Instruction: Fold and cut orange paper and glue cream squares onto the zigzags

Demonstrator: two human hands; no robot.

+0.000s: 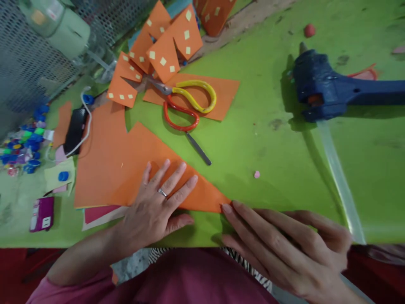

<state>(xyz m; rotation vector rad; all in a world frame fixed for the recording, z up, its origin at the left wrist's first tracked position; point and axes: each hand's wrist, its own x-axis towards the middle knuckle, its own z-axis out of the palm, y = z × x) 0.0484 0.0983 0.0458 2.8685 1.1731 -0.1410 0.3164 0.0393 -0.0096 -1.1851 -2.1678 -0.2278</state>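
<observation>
A folded triangle of orange paper (202,190) lies on the green table, its narrow tip pointing right. Flat across it rests my left hand (155,207), fingers spread, a ring on one of them. My right hand (284,240) touches the triangle's tip with its foremost fingertips; the other fingers stretch out and the thumb stays apart below. Beyond the paper lie scissors with one yellow and one red handle (182,121), their blades partly hidden under spotted orange paper pieces (171,46). Close by the red handle is a thin dark metal tool (198,148), its upper end under the handle.
At the right, a dark blue glue gun (319,84) holds a long clear glue stick (340,181). More orange sheets (95,147) lie left, beside a black device with a white cord (76,131), a purple box (42,214) and colourful caps (31,139). A pale green bottle (60,31) stands behind.
</observation>
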